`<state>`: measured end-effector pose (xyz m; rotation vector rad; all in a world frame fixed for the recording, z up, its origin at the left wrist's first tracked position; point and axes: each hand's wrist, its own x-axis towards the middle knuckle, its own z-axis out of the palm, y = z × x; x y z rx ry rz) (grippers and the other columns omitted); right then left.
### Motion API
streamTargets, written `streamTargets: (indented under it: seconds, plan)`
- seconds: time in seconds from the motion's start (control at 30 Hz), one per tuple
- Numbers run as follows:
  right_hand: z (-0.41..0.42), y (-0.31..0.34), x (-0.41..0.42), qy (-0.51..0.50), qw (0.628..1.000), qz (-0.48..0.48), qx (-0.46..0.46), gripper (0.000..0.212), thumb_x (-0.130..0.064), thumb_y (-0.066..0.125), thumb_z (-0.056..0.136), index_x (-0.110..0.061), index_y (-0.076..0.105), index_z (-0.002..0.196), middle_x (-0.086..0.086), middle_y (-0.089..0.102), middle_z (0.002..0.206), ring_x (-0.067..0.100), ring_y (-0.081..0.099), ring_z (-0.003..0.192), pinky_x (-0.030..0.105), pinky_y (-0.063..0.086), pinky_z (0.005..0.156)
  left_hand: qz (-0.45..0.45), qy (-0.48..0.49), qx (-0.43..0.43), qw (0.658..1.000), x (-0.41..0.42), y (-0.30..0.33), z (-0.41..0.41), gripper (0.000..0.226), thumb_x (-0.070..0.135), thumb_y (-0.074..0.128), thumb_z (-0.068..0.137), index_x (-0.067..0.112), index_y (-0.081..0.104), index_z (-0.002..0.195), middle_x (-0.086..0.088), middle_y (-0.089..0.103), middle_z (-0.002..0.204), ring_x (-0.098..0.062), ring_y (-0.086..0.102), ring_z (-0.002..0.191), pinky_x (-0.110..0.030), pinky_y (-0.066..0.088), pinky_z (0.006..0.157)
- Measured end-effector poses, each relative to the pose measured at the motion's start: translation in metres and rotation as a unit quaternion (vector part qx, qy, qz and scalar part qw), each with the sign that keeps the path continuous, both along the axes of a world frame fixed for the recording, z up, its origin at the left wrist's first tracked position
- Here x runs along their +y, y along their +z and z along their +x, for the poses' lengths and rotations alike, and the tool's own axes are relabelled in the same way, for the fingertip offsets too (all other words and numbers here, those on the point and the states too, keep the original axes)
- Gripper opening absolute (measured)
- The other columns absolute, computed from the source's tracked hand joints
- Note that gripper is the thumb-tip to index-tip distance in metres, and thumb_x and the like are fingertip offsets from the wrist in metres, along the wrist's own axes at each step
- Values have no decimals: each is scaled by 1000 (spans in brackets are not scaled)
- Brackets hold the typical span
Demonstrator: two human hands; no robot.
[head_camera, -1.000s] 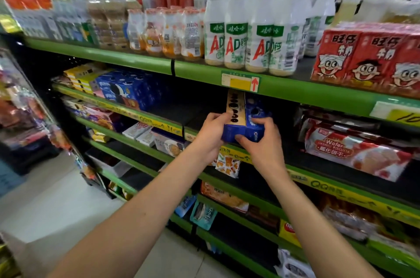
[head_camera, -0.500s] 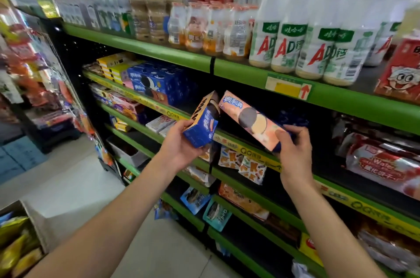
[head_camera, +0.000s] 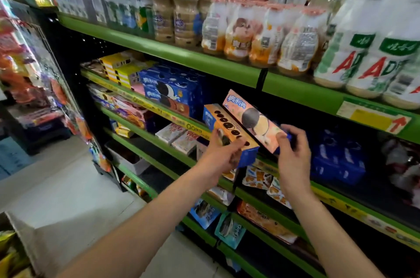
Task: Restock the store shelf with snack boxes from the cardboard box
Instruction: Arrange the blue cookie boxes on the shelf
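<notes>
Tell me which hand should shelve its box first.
Probably the right hand: its pink box already points at the dark gap on the shelf. The left hand holds the blue box nearer the front.

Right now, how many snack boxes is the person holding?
2. The left hand grips an orange-topped blue cookie box; the right hand pinches a peach-pink cookie box beside it, both tilted before the second shelf.

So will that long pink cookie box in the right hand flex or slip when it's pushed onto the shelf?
The long pink cardboard cookie box probably stays stiff: its edges look straight. It seems light, since the right hand pinches only one end. Its glossy print may slide easily.
</notes>
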<state>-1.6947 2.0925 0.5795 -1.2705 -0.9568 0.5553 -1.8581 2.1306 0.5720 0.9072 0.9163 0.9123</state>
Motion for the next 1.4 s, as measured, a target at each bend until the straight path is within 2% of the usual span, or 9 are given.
streamTargets:
  seconds: [0.07,0.2,0.3,0.43,0.7,0.83,0.93,1.17,1.4]
  plan:
    - [-6,3,13,1,1000,-2,10,23,-27,56,95,-47,64,102,-23,68,103,2,67,96,30,54,80,15,-19,22,999,5,-6,12,87,37,65,93,46,3,153,-1,70,92,-17,67,89,-49,54,96]
    - [-7,9,34,-16,999,-7,28,24,-27,53,88,-45,68,94,-21,71,93,0,67,84,20,52,68,14,-42,-3,999,14,-9,16,71,34,57,99,45,13,153,-7,63,130,-23,63,116,-45,52,99]
    - [-3,17,44,-26,999,-25,20,23,-28,53,80,-46,67,85,-21,71,84,3,67,76,17,50,60,17,-67,-26,997,18,-17,9,71,23,61,97,46,20,150,-4,71,116,-20,70,106,-36,57,90]
    - [2,16,37,-3,990,-63,-124,31,-45,72,72,-54,56,97,-2,62,114,16,64,101,35,54,82,49,-113,0,992,22,-21,10,86,20,68,91,43,14,154,-2,66,119,-17,72,100,-42,51,100]
    - [7,16,26,-2,976,-89,-198,68,-20,90,67,-55,44,101,7,57,121,19,62,108,47,53,91,119,-161,118,973,27,-20,8,82,27,68,91,40,17,154,7,50,134,-12,65,106,-24,54,89]
    - [1,12,32,-53,984,-65,-159,59,-14,83,73,-53,45,97,4,60,114,18,66,99,50,57,83,261,-127,270,918,29,-15,-2,79,42,68,88,30,23,152,16,25,132,-15,47,123,-23,44,97]
    - [-5,8,34,-78,990,-48,-104,56,-13,82,75,-50,45,95,-1,62,110,11,69,91,38,59,73,273,-153,274,909,25,-12,-3,98,56,68,78,30,12,154,21,21,140,-14,41,131,-39,41,106]
    - [-28,9,20,-49,998,-8,-44,47,-9,76,82,-43,47,95,-27,65,91,-6,66,82,10,50,57,307,-76,279,907,24,-14,3,116,61,81,53,43,15,146,23,33,127,-5,41,121,-32,44,98]
    - [-30,15,17,9,999,0,44,41,-5,70,87,-41,54,98,-17,68,98,11,70,96,35,61,71,285,-21,217,933,33,-13,-10,77,32,74,61,53,33,124,23,53,115,-2,61,101,-28,55,84]
